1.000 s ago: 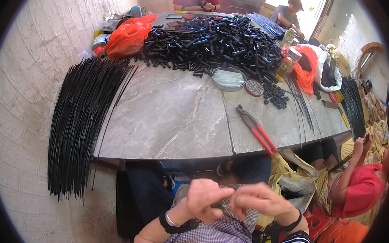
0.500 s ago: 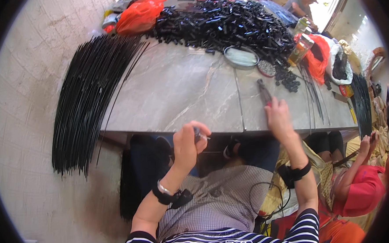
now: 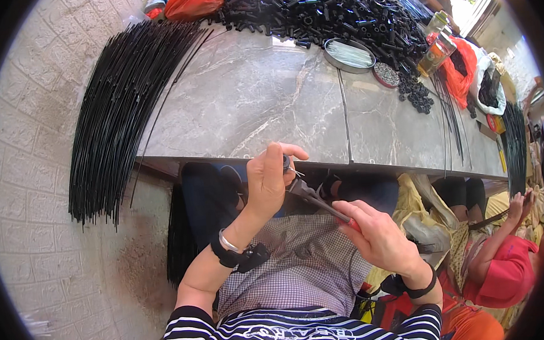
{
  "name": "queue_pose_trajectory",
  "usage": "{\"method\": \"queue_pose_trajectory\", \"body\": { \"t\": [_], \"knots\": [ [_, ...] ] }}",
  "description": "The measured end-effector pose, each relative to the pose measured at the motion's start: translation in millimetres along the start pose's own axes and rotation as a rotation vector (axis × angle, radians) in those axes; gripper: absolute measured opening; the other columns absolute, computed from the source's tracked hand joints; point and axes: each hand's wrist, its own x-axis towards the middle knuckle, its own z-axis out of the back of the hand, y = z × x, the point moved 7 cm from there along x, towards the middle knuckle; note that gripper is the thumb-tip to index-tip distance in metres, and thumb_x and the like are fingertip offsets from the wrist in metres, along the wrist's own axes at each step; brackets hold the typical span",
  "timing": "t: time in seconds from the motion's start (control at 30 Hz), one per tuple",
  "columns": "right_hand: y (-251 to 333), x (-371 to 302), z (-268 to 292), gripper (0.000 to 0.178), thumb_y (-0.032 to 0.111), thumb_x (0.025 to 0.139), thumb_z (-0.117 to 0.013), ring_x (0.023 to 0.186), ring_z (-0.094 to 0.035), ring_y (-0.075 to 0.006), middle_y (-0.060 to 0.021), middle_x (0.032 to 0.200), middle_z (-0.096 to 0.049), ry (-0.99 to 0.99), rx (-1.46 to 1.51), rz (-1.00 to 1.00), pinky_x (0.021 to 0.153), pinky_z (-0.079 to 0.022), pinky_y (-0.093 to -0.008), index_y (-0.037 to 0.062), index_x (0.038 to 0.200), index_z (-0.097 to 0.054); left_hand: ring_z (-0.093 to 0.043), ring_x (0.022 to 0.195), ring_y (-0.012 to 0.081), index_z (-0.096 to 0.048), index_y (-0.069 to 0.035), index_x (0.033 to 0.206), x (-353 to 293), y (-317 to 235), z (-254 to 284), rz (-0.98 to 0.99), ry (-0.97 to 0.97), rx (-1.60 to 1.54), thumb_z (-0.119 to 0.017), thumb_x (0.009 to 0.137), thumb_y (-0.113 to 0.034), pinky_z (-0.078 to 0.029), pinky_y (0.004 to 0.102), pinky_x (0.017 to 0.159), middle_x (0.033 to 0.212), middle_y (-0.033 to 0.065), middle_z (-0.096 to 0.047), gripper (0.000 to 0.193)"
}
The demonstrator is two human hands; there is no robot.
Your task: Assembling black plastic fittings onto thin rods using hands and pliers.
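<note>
In front of the table edge, my left hand (image 3: 267, 180) is closed round a small black tube (image 3: 286, 163), with thin pale metal wire ends (image 3: 295, 170) sticking out of it. My right hand (image 3: 377, 233) grips red-handled pliers (image 3: 313, 197). The head of the pliers reaches up to the wire ends, just under my left fingers. Whether the jaws touch the wire, I cannot make out. Most of the tube is hidden inside my left hand.
Long black rods (image 3: 128, 116) lie bundled over the table's left end. A heap of black tubes (image 3: 338, 16) covers the back. Nearer stand a round tin of pale sticks (image 3: 349, 56), a dish of small metal bits (image 3: 386, 75) and a glass jar (image 3: 436, 53). A co-worker in red (image 3: 502, 269) sits at right.
My right hand has lifted the pliers off the table and brought them left and down to the tube. My left hand still holds the tube. The view has tilted downward.
</note>
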Motion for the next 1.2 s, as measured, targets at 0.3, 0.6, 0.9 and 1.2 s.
{"method": "queue_pose_trajectory", "body": {
  "t": [0.3, 0.6, 0.9, 1.2],
  "knots": [
    [2.8, -3.7, 1.7, 0.051, 0.000, 0.076, -0.063, 0.091, -0.059, -0.0320, -0.0183, 0.107, -0.054, -0.314, -0.464, 0.074, 0.071, -0.051, -0.0379, -0.0039, 0.125, -0.049, -0.041, 0.051, 0.0007, -0.068, -0.001, 0.085, -5.5, -0.6, 0.2, 0.016, -0.054, 0.175, -0.031, 0.102, -0.046, -0.029, 0.0157, 0.047, 0.066, -0.0038, -0.051, 0.060],
    [-18.0, -5.6, -14.1, 0.039, 0.014, 0.076, -0.075, 0.059, -0.058, -0.0237, -0.0085, 0.072, -0.058, 0.145, 0.182, -0.159, 0.053, -0.046, -0.0328, -0.0022, 0.105, -0.054, -0.043, 0.049, 0.0031, -0.067, -0.004, 0.085, -12.5, -5.7, -5.1, -0.012, -0.016, 0.228, -0.039, 0.100, -0.026, -0.033, 0.0203, 0.047, 0.058, 0.0000, -0.052, 0.038],
    [-10.1, -20.2, -0.6, 0.035, 0.009, 0.078, -0.069, 0.057, -0.054, -0.0195, -0.0095, 0.065, -0.052, -0.531, -0.216, 0.076, 0.056, -0.045, -0.0334, -0.0003, 0.108, -0.054, -0.043, 0.047, 0.0032, -0.067, -0.002, 0.079, -18.1, 1.1, -9.5, 0.021, -0.039, 0.246, -0.040, 0.096, -0.022, -0.033, 0.0208, 0.046, 0.057, 0.0004, -0.056, 0.038],
    [-32.3, -31.4, -28.3, 0.040, 0.024, 0.075, -0.075, 0.050, -0.058, -0.0197, -0.0091, 0.061, -0.056, -0.197, 0.151, -0.256, 0.051, -0.046, -0.0310, 0.0007, 0.099, -0.054, -0.048, 0.050, 0.0045, -0.069, -0.001, 0.076, -17.7, 8.3, -18.6, 0.079, 0.074, 0.216, -0.035, 0.097, -0.035, -0.031, 0.0183, 0.043, 0.056, 0.0003, -0.054, 0.052]
  ]
}}
